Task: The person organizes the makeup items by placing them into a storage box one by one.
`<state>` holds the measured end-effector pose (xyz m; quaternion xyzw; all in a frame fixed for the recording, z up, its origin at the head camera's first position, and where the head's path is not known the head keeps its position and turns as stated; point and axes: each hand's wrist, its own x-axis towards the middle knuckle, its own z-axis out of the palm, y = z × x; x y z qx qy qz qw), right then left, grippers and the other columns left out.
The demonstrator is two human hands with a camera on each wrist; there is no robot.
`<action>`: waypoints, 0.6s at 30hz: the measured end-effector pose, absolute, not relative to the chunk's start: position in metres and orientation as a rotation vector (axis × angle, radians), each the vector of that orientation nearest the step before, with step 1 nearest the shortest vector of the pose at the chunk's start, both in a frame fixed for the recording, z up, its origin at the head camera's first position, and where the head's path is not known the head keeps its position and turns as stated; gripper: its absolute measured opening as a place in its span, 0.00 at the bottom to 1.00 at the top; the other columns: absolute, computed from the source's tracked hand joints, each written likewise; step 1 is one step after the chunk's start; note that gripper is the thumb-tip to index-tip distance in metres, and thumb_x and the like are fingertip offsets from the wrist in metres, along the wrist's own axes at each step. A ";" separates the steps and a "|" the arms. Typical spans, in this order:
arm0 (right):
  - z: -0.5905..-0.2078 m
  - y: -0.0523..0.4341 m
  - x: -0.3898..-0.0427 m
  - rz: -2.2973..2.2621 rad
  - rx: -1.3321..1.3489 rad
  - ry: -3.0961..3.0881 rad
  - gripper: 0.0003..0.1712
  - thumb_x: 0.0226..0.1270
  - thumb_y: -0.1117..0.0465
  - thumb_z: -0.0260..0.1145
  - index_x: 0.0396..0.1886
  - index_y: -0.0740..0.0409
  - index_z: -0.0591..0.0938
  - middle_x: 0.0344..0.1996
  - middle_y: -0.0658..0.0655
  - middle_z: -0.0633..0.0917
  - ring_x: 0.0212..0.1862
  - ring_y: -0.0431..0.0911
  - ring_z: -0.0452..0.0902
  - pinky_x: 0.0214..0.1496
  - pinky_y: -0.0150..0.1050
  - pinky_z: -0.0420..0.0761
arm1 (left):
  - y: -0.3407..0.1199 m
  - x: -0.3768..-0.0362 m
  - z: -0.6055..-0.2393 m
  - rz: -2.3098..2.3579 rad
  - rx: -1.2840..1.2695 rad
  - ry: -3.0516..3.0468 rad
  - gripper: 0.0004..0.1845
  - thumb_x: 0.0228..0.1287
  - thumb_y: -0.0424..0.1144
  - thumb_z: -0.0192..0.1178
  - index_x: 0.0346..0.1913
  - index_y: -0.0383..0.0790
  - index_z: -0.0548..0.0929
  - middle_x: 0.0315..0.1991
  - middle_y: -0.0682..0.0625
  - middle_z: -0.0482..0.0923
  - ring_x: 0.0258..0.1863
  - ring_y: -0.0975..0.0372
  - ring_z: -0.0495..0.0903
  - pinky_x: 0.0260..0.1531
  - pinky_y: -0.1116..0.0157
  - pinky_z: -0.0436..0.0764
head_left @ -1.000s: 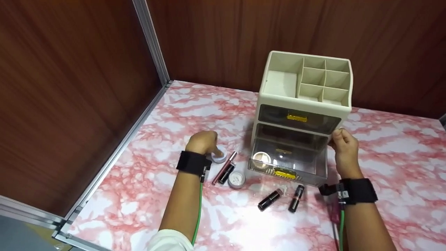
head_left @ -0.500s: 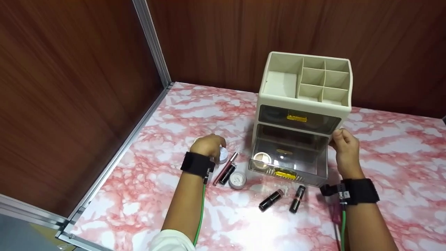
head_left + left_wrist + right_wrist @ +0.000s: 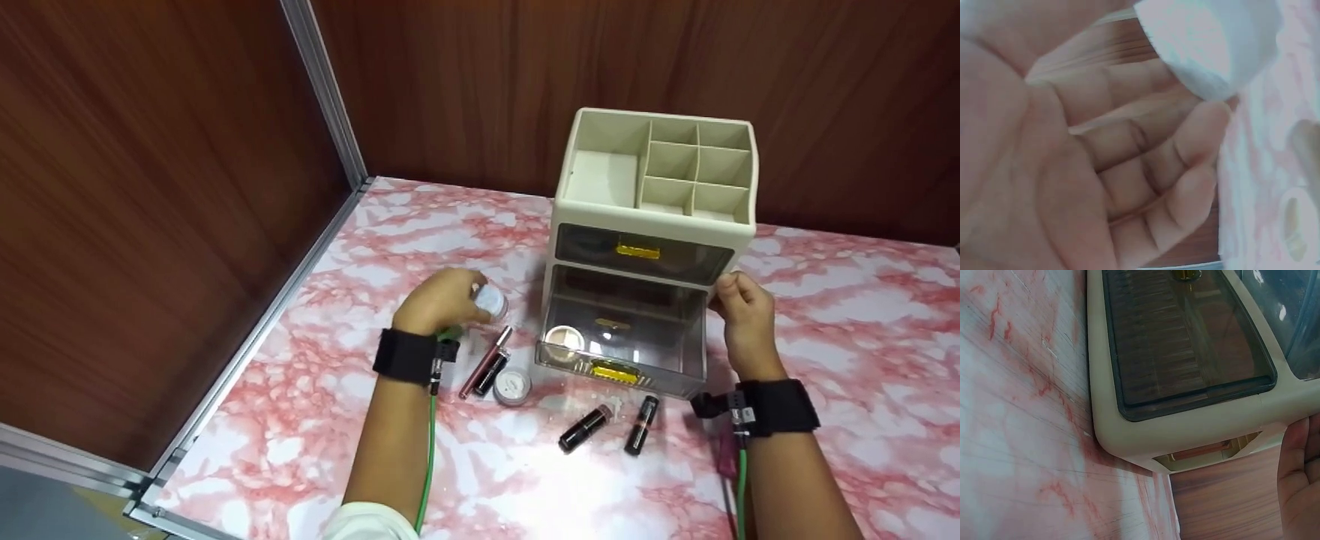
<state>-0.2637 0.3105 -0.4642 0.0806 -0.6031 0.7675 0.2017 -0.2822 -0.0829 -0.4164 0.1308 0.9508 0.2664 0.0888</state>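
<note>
Open table [image 3: 390,225] lies left of and behind the left hand [image 3: 439,301], up to the metal rail [image 3: 300,255] and wood walls. Between that hand and the open drawer [image 3: 622,341] lie a lip gloss tube [image 3: 485,361] and a small jar [image 3: 513,386]. Two lipsticks [image 3: 583,429] block the drawer's front. The organizer [image 3: 656,202] stands against the right hand [image 3: 742,307].
</note>
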 end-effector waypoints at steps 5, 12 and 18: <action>-0.465 0.310 -0.264 2.117 0.229 -1.720 0.23 0.72 0.58 0.61 0.25 0.75 0.70 0.27 0.55 0.83 0.33 0.42 0.80 0.42 0.35 0.79 | -0.079 -0.271 -0.396 0.999 0.639 3.009 0.30 0.51 0.51 0.72 0.58 0.45 0.81 0.41 0.53 0.81 0.37 0.62 0.78 0.40 0.64 0.76; -0.465 0.312 -0.263 2.129 0.228 -1.711 0.21 0.71 0.58 0.61 0.25 0.72 0.72 0.27 0.54 0.83 0.32 0.42 0.80 0.42 0.35 0.79 | -0.055 -0.256 -0.379 1.325 0.859 2.864 0.36 0.51 0.55 0.73 0.62 0.43 0.78 0.41 0.54 0.81 0.31 0.65 0.79 0.31 0.69 0.80; -0.465 0.310 -0.263 2.119 0.220 -1.708 0.20 0.71 0.57 0.62 0.24 0.68 0.74 0.27 0.55 0.84 0.32 0.42 0.80 0.42 0.35 0.79 | -0.005 -0.245 -0.386 1.310 1.152 2.815 0.38 0.54 0.58 0.70 0.67 0.50 0.72 0.46 0.53 0.82 0.39 0.65 0.80 0.41 0.67 0.80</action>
